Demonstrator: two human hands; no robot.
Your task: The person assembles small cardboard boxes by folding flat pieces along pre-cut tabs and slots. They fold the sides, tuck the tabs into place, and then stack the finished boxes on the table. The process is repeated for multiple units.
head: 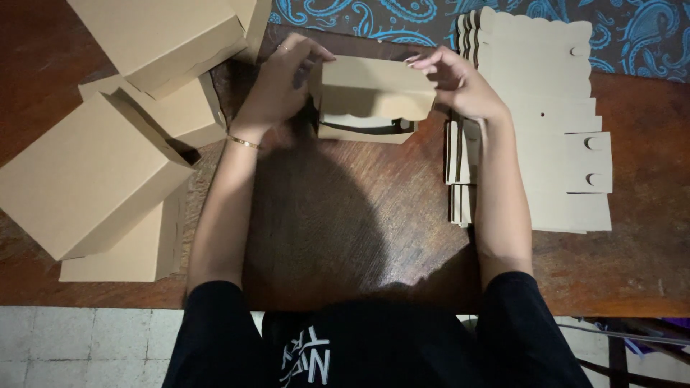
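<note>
Gleaming wooden table [323,237] above tiled floor [86,348]

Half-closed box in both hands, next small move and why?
Probably press the scalloped lid flap down into the front. Left hand and right hand each grip an end of the cardboard box, and a dark gap shows under the flap, so it looks unseated.

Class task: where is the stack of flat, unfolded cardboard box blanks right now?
In the head view, the stack of flat box blanks lies on the wooden table's right side, beside the right hand.
</note>
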